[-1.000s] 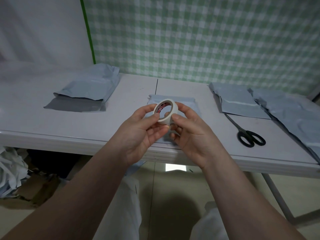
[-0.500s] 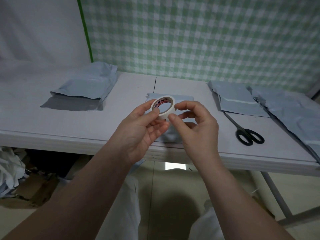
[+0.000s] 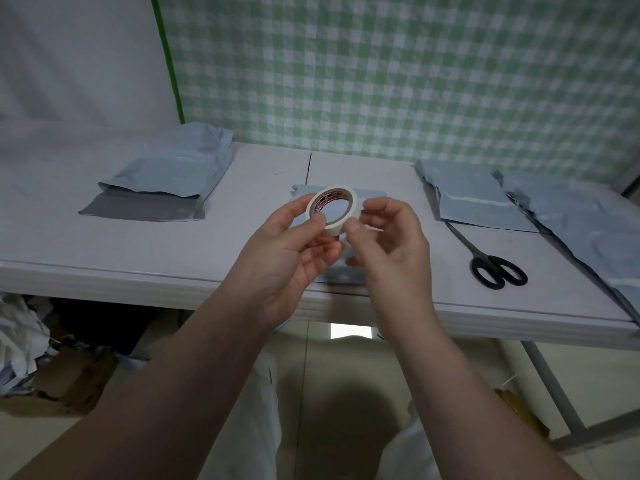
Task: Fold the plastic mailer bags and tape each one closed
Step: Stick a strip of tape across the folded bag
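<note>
Two hands on tape roll (image 3: 352, 207): left hand (image 3: 284, 258) grip clasps it, right hand (image 3: 394, 251) pinches its rim. Best lift the end squarely, roll steadied.

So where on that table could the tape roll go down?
Bare table for the tape roll lies between the left mailer stack and the centre folded bag, and along the front-left edge. The right side is crowded: scissors, more mailers.

Dim, even light; sharp centre, wide-angle bending at edges.
</note>
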Available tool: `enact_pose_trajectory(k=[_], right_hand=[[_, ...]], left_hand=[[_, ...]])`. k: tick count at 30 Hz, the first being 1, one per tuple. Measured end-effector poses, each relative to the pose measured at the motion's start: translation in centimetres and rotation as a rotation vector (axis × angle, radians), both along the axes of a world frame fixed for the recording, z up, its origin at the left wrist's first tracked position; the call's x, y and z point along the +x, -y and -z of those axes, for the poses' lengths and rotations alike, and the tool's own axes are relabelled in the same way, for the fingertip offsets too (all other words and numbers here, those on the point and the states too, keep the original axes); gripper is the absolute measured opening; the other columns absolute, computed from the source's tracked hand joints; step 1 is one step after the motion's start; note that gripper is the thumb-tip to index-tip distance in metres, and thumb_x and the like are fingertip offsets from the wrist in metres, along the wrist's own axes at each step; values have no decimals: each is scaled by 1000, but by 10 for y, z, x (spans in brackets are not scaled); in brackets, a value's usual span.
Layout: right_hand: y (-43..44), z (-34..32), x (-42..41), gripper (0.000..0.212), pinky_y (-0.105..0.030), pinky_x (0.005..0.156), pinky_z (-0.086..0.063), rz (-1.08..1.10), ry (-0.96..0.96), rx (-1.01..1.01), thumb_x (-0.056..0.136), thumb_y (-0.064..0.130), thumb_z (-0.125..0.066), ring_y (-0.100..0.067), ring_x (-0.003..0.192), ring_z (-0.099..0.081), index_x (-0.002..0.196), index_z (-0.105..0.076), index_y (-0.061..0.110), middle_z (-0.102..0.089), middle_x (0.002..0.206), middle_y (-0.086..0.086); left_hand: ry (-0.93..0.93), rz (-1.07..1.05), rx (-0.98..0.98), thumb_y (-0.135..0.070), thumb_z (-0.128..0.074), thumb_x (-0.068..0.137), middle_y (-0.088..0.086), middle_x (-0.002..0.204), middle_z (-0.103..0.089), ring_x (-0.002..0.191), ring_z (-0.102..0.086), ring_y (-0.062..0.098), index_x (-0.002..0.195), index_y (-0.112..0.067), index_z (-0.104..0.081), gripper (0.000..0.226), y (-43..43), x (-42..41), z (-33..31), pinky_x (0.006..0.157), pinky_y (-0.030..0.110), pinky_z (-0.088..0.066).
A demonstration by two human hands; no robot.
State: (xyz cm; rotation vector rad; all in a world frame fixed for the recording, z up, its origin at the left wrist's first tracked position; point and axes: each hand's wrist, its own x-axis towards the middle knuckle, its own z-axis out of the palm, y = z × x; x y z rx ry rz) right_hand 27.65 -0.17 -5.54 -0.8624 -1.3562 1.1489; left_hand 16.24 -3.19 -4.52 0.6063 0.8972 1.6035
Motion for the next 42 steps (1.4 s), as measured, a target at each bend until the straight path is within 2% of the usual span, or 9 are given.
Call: enact_pose_trajectory(k=[3, 7, 13, 17, 21, 28, 35, 39, 42], right_hand=[[0, -8, -1, 10, -18, 47, -36, -154, -159, -279, 91, 13, -57, -10, 59, -44, 96, -65, 15, -59, 80, 1], [4, -14, 0, 15, -17, 38, -26, -311, -230, -380, 91, 13, -50, -9, 49, -40, 97, -63, 8, -61, 82, -2], [9, -17, -2, 13, -16, 39, -31, -355, -312, -442, 93, 19, -49, -9, 51, -45, 88, -59, 12, -63, 78, 1], [11, -20, -5, 3, -14, 35, -22, -405, -407, -460, 81, 14, -55, -7, 49, -38, 79, -56, 13, -54, 74, -4], [9, -17, -6, 16, -13, 31, -21, -431, -499, -457, 90, 6, -39, -5, 41, -34, 81, -52, 8, -50, 71, -7], [8, -19, -7, 23, -16, 36, -12, -406, -486, -505, 85, 4, -32, -5, 38, -30, 71, -49, 11, -47, 60, -3], [12, -16, -6, 30, -18, 35, -14, -350, -403, -445, 75, -14, -25, -5, 34, -33, 71, -46, 7, -46, 56, -1], [9, -13, -3, 28, -17, 41, -34, -409, -367, -379, 81, -10, -39, -7, 43, -40, 88, -64, 2, -44, 64, -10], [8, -9, 1, 26, -20, 51, -43, -397, -220, -220, 88, -7, -48, -6, 52, -48, 106, -64, 4, -63, 75, -8]], left_hand=[[-64, -22, 3, -5, -55, 91, 5, 73, -66, 56, -56, 9, 121, -16, -55, 32, 1, 4, 0, 53, 17, -50], [-161, -95, 23, -3, -64, 84, 5, 75, -64, 54, -55, 6, 118, -12, -55, 36, 2, 4, 0, 55, 15, -49], [-193, -120, 53, -3, -60, 88, 7, 81, -72, 60, -60, 8, 108, -12, -57, 23, 4, 4, -2, 59, 16, -50], [-110, -117, 51, 3, -58, 88, 8, 74, -69, 52, -57, 10, 108, -8, -54, 23, 3, 7, -2, 53, 16, -49], [-71, -99, 58, 5, -52, 91, 6, 68, -66, 49, -56, 10, 109, -7, -54, 21, 4, 8, -3, 51, 17, -48], [-99, -90, 75, 7, -42, 94, 3, 54, -60, 39, -55, 13, 101, -10, -49, 19, 10, 13, -6, 45, 17, -45], [-114, -131, 2, 5, -48, 92, 5, 61, -62, 46, -49, 11, 101, -10, -54, 19, 6, 15, -1, 47, 19, -46], [-56, -100, -49, 0, -57, 87, 9, 67, -64, 52, -55, 14, 108, -3, -56, 21, 2, 10, 1, 52, 21, -49], [-286, -164, -83, -6, -58, 89, 9, 91, -69, 68, -63, 17, 114, -7, -62, 25, 1, 4, 2, 59, 23, -52]])
